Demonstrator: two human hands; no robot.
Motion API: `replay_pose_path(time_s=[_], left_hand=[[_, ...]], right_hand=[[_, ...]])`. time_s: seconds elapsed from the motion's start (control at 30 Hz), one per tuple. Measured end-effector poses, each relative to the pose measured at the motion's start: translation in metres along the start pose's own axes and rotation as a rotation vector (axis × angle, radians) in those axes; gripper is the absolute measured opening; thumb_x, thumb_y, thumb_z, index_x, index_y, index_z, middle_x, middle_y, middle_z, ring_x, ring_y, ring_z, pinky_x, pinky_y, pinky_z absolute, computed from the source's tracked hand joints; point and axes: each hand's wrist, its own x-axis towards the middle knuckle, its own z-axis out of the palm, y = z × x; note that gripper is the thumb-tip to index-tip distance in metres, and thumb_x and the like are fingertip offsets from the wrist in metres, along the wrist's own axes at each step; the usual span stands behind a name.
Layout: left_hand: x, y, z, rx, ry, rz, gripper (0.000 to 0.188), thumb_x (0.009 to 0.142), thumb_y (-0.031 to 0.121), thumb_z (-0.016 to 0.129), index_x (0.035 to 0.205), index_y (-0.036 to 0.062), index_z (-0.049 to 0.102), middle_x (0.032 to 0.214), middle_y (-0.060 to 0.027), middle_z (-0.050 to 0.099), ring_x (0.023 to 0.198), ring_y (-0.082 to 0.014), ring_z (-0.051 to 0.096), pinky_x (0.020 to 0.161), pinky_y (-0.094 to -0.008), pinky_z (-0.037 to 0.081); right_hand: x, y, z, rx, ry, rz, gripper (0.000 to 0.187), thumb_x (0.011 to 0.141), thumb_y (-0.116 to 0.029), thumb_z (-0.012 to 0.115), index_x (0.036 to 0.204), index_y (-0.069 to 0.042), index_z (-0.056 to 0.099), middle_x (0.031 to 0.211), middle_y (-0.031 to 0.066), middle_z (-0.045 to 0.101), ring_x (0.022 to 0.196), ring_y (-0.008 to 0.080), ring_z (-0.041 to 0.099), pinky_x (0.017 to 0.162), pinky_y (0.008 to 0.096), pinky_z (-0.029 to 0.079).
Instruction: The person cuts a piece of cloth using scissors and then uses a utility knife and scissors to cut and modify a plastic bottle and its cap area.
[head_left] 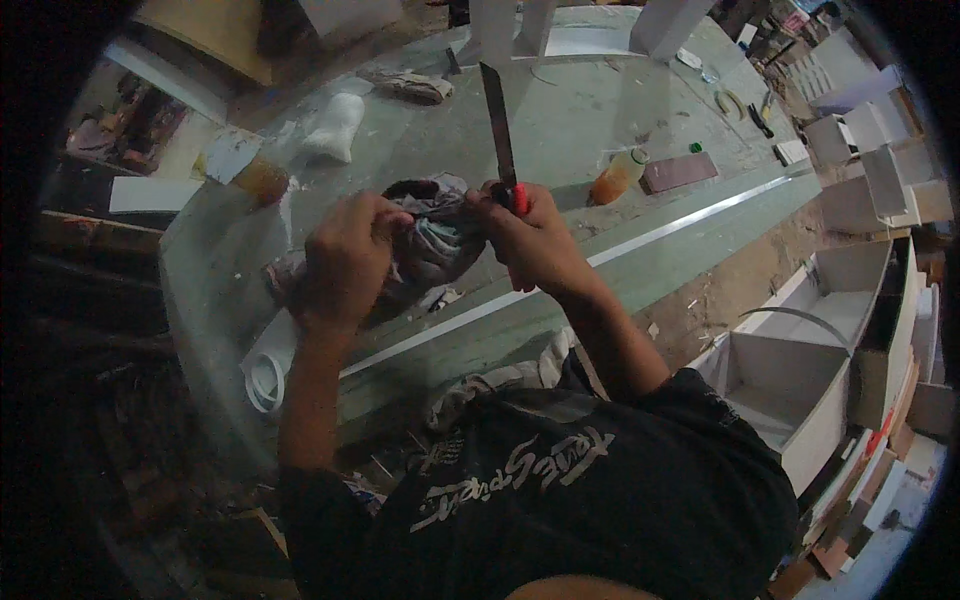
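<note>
A crumpled grey-white cloth (436,250) is bunched up between my two hands, over the near part of the pale green tabletop (420,135). On its left side, the fingers of my left hand (350,255) are closed on the fabric. My right hand (535,238) is wrapped round the red handle of a long, narrow blade (499,130), whose dark blade points up and away from me with a slanted tip. Whether its edge has teeth cannot be made out. The thumb and forefinger of the same hand also touch the cloth's right side.
A long pale strip (690,214) lies slantwise across the table. Beyond it are a bottle of orange liquid (604,188) and a brown block (680,172). A white roll (266,380) lies near left, a white bundle (338,128) farther back. White open boxes (790,375) stand at right.
</note>
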Motion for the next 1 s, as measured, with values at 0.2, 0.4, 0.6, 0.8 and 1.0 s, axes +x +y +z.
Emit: replay_pose_path(time_s=[0.2, 0.4, 0.6, 0.8, 1.0], left_hand=[[-0.003, -0.042, -0.011, -0.132, 0.144, -0.163, 0.014, 0.093, 0.018, 0.064, 0.090, 0.0050, 0.060, 0.082, -0.0058, 0.062, 0.074, -0.0205, 0.060, 0.067, -0.0350, 0.047], [-0.045, -0.051, -0.025, -0.622, 0.229, -0.346, 0.033, 0.091, 0.029, 0.069, 0.107, 0.0025, 0.058, 0.098, -0.0037, 0.063, 0.090, -0.0161, 0.060, 0.082, -0.0312, 0.048], [0.001, 0.049, 0.031, -0.447, 0.021, -0.039, 0.061, 0.077, 0.019, 0.081, 0.128, 0.0018, 0.053, 0.119, -0.0133, 0.061, 0.111, -0.0251, 0.060, 0.096, -0.0362, 0.046], [0.002, 0.012, 0.043, -0.853, 0.199, -0.350, 0.059, 0.081, 0.016, 0.078, 0.131, 0.0005, 0.051, 0.120, -0.0107, 0.060, 0.111, -0.0240, 0.057, 0.096, -0.0364, 0.045], [0.029, -0.010, 0.014, -0.958, 0.464, -0.824, 0.072, 0.083, 0.034, 0.073, 0.140, 0.0040, 0.041, 0.135, -0.0120, 0.048, 0.124, -0.0259, 0.046, 0.103, -0.0406, 0.040]], right_hand=[[-0.003, -0.001, -0.006, 0.034, 0.119, 0.068, 0.028, 0.094, -0.030, 0.062, 0.082, -0.005, 0.063, 0.068, -0.0014, 0.059, 0.052, 0.0064, 0.050, 0.044, 0.0244, 0.038], [0.002, -0.012, -0.044, 0.214, 0.396, 0.002, 0.029, 0.093, -0.034, 0.060, 0.091, -0.006, 0.060, 0.066, 0.0019, 0.059, 0.042, 0.0110, 0.051, 0.035, 0.0264, 0.039], [-0.002, -0.012, -0.020, 0.295, 0.151, 0.106, 0.029, 0.095, -0.035, 0.058, 0.090, -0.006, 0.058, 0.059, 0.0010, 0.053, 0.032, 0.0124, 0.045, 0.029, 0.0269, 0.034], [0.013, 0.007, -0.026, 0.250, 0.155, -0.018, 0.033, 0.096, -0.043, 0.054, 0.091, -0.010, 0.052, 0.061, -0.0037, 0.045, 0.039, 0.0073, 0.041, 0.034, 0.0235, 0.032], [-0.013, 0.035, -0.050, 0.291, 0.062, 0.204, 0.043, 0.096, -0.052, 0.047, 0.088, -0.011, 0.056, 0.067, -0.0054, 0.044, 0.050, 0.0039, 0.036, 0.045, 0.0207, 0.028]])
